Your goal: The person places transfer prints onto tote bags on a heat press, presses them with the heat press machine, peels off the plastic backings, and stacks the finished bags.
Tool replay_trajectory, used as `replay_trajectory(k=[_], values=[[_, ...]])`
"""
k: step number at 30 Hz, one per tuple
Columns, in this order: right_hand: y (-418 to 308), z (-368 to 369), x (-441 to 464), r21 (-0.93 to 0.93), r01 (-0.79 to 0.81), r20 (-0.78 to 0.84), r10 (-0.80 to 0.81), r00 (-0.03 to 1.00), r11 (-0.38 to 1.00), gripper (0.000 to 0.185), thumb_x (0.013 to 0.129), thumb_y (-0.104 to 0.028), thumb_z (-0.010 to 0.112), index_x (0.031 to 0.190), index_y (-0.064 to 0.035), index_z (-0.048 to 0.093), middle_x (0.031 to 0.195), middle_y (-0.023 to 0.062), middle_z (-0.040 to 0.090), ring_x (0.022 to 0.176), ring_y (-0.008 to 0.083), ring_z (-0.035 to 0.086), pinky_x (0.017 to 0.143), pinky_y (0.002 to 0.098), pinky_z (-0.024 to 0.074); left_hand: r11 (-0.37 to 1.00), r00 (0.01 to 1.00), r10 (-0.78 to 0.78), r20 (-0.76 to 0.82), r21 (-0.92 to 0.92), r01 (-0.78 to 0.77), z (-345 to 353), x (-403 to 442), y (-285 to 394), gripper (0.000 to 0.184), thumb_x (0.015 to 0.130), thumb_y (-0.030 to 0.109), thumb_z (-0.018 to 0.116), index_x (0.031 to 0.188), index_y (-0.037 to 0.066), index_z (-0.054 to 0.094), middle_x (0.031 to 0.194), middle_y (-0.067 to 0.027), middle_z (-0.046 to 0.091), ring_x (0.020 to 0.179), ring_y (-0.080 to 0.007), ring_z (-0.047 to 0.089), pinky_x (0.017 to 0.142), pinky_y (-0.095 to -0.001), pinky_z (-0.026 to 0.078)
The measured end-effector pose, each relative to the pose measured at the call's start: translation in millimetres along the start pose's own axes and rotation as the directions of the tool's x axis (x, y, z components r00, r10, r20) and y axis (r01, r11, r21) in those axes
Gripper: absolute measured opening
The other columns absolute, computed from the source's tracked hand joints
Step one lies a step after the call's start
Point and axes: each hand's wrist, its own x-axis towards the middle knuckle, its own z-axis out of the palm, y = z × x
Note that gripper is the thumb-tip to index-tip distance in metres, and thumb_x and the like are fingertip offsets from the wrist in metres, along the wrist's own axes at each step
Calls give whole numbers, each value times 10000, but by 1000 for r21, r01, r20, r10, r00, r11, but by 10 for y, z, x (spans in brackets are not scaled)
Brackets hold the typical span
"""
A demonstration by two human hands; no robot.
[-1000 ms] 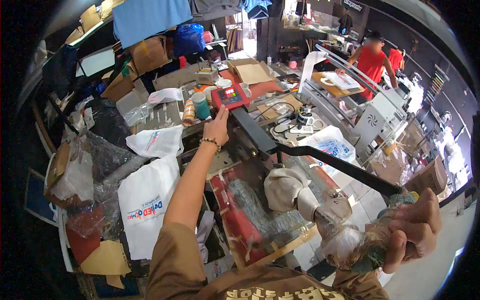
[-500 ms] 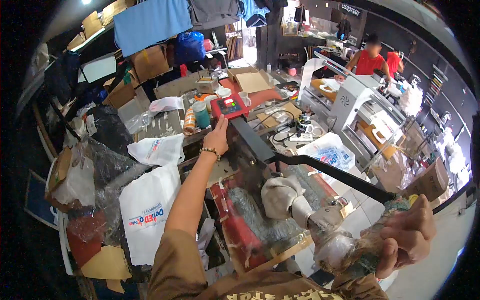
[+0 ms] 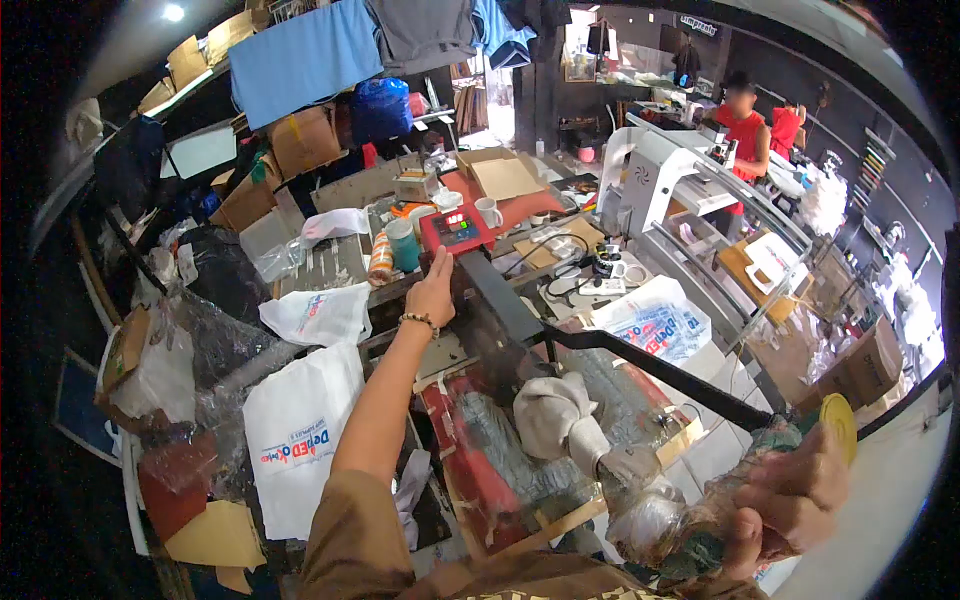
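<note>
My left hand (image 3: pixel 432 298) has its fingers stretched out, their tips at the lower edge of a red control box (image 3: pixel 455 228) with a lit display. From that box a dark metal arm (image 3: pixel 500 305) runs down over a heat press. My right hand (image 3: pixel 790 500) is wrapped round the padded, plastic-covered handle (image 3: pixel 690 510) of the press. A bundled off-white cloth (image 3: pixel 550 415) is wound around the press's middle. Below it lies a red bed (image 3: pixel 470 450) with a grey, plastic-covered pad. White printed bags lie on both sides: one bag (image 3: pixel 300 430) at left, another (image 3: pixel 655 320) at right.
Cups, a mug (image 3: pixel 488 212) and an open cardboard box (image 3: pixel 500 175) stand behind the control box. At right is a large white machine with rails (image 3: pixel 650 180). A person in red (image 3: pixel 742 135) works beyond it. Crumpled clear plastic (image 3: pixel 230 345) lies at left.
My right hand and the handle have shifted slightly left and down in view. The display's reading differs. The person in red stands more upright, and the white machine's carriage has moved back.
</note>
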Motion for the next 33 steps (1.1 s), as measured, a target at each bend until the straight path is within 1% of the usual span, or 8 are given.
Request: replay_trajectory(k=[13,15,17,20,25,27,32,33], values=[[16,-270,53,211,22,344,-96,934,977,90,843,-97,715,781,-54,667,738,89,668,604,231,604,553,352,403,999,997,-45,55,-24,47,8,-21,28,898,742,-14,647,1562,111,304,1689,-64,168,1064,-425,673,874,-521,567],[124,-174,-110,114,58,196,-80,977,992,242,770,-333,714,700,-109,655,668,48,539,596,208,485,583,385,323,998,1000,-17,16,-58,18,56,-54,-21,881,749,7,644,1559,115,315,1672,-88,219,1091,-422,663,895,-517,559],[249,-39,40,172,146,91,-163,982,974,244,760,-317,716,693,-90,655,659,64,547,567,219,486,557,391,312,996,1000,11,-28,-91,-14,20,-64,-61,864,755,28,641,1555,118,327,1655,-112,269,1117,-420,653,915,-514,551],[326,130,403,195,212,-25,-212,977,958,244,741,-273,715,654,-60,635,617,78,524,535,227,459,533,389,294,997,927,67,368,-52,-52,-180,-229,10,687,804,119,613,1479,118,482,1466,-188,535,1250,-398,582,1086,-478,467],[328,178,657,257,189,22,-201,979,948,173,746,-102,680,646,-2,581,564,86,442,531,193,385,510,366,263,969,980,137,146,-225,-102,-554,-811,120,497,839,173,656,1318,43,633,1340,-200,631,1202,-381,616,1074,-448,478],[262,477,616,348,207,-327,-88,941,914,179,764,-66,668,641,11,562,570,70,408,536,176,352,505,337,241,982,949,77,304,-188,-19,-903,-1038,364,444,847,151,662,1267,8,654,1270,-198,670,1154,-388,640,1058,-441,489],[203,325,788,264,115,-81,-96,992,958,241,781,-23,657,617,22,486,592,55,360,572,166,329,539,326,233,796,984,59,168,-603,56,-1162,-2075,1067,563,958,230,649,1446,13,473,1368,-257,587,1263,-399,580,1061,-443,479],[209,325,798,251,116,-70,-101,992,961,250,784,-18,656,616,23,476,595,54,356,577,165,328,544,326,231,871,947,310,90,-426,-245,-944,-2325,1055,690,997,362,617,1501,-29,355,1478,-295,468,1383,-436,457,1126,-473,406]])
